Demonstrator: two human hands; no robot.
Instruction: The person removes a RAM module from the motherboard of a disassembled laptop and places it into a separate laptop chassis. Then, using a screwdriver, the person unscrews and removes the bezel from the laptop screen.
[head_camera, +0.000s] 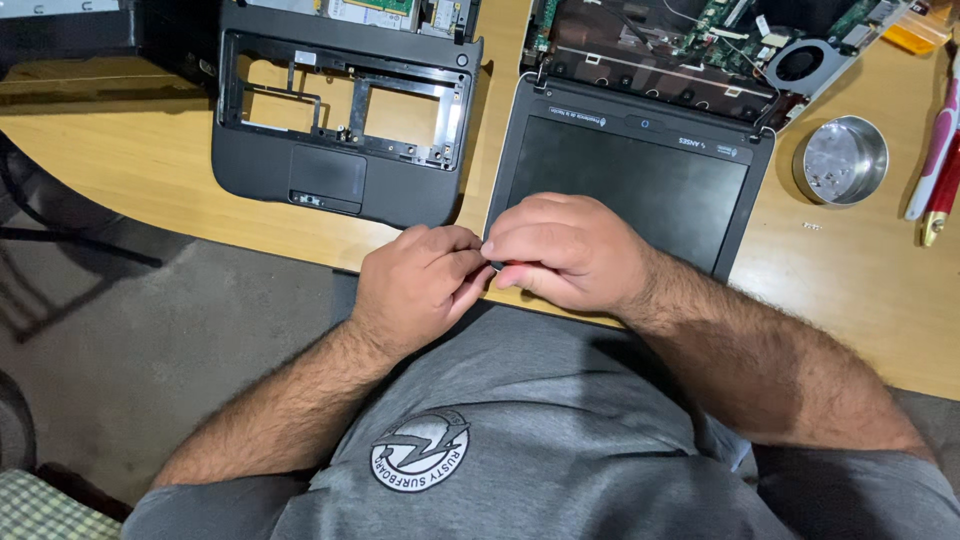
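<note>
My left hand (418, 282) and my right hand (560, 248) meet at the near left corner of a dark laptop screen panel (640, 180) that lies flat on the wooden desk (150, 160). The fingers of both hands are curled and pinched on the panel's near edge. What lies between the fingertips is hidden. The panel is still joined at its far edge to an opened laptop base (690, 50) with bare circuit boards and a round fan (800, 62).
A detached black palm-rest frame with a touchpad (340, 130) lies to the left. A round metal dish with small screws (842, 160) stands to the right, loose screws (812, 226) lie beside it, and red and white tool handles (938, 160) sit at the right edge.
</note>
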